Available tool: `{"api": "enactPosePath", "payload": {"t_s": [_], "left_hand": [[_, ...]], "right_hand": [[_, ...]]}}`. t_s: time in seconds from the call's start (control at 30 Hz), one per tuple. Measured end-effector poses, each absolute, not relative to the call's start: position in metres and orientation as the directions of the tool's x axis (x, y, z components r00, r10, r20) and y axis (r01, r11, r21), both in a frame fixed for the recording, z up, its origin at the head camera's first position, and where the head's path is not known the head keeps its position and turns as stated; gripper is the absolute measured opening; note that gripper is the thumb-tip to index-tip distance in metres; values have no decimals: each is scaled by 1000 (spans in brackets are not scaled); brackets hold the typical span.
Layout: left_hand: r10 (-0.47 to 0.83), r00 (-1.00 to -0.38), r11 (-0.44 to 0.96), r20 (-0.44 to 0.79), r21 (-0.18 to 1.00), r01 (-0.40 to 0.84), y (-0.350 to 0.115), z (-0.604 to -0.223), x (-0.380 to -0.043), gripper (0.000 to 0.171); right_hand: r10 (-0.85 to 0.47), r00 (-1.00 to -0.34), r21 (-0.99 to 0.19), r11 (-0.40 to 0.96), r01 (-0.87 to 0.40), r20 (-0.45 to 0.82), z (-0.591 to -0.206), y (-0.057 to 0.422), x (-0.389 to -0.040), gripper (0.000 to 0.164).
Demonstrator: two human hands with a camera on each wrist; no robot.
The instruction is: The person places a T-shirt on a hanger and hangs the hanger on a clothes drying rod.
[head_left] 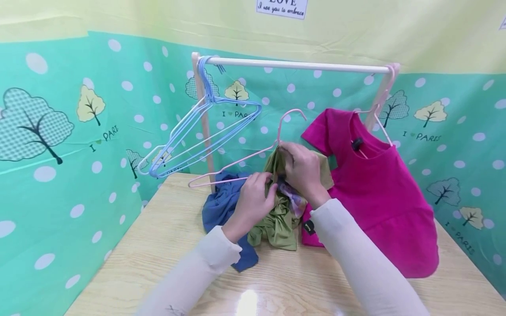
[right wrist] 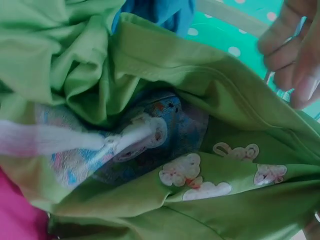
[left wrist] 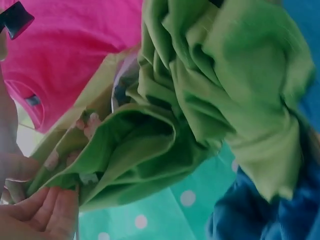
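A crumpled green garment (head_left: pixel 278 228) with small bear prints hangs in folds over the table, a blue patterned patch (right wrist: pixel 175 120) visible within its opening. My right hand (head_left: pixel 302 169) pinches its upper edge just below the hook of a pink hanger (head_left: pixel 237 163). My left hand (head_left: pixel 254 199) pinches the cloth's left side, beside the hanger's lower bar. The hanger's left arm sticks out bare; cloth and hands hide its right part. In the left wrist view, fingers (left wrist: pixel 55 212) hold the edge of the green fabric.
Several blue hangers (head_left: pixel 209 98) hang at the left end of the white rack rail (head_left: pixel 296 65). A magenta dress (head_left: pixel 379 193) hangs from a pink hanger at the right end. Blue cloth (head_left: pixel 223 202) lies on the wooden table (head_left: pixel 158 237) behind my left hand.
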State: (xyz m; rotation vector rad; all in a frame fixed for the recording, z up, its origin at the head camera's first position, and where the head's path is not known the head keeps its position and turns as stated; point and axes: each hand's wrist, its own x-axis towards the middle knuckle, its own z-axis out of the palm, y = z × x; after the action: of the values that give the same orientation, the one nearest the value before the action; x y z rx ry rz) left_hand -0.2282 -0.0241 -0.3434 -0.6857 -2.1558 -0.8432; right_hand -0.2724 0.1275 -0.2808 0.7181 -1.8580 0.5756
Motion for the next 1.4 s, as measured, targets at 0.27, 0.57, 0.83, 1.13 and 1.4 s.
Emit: {"api": "enactPosePath", "payload": {"t_s": [0.27, 0.57, 0.83, 1.13, 1.4], "left_hand": [[155, -662, 554, 733, 491, 673, -10, -347, -238, 6], [91, -748, 607, 657, 559, 565, 3, -356, -239, 13], [297, -776, 530, 557, 579, 619, 3, -366, -243, 24], [558, -757, 514, 342, 573, 638, -22, -371, -250, 21], [619, -571, 376, 539, 435, 818, -50, -365, -253, 25]], "right_hand": [[-137, -326, -149, 684, -714, 935, -283, 128, -274, 11], [-66, -341, -210, 674, -708, 938, -281, 129, -271, 12], [-21, -356, -249, 678, -692, 934, -281, 131, -267, 14], [17, -381, -286, 692, -663, 924, -281, 135, -269, 17], [142, -416, -380, 726, -574, 898, -277, 139, -264, 20]]}}
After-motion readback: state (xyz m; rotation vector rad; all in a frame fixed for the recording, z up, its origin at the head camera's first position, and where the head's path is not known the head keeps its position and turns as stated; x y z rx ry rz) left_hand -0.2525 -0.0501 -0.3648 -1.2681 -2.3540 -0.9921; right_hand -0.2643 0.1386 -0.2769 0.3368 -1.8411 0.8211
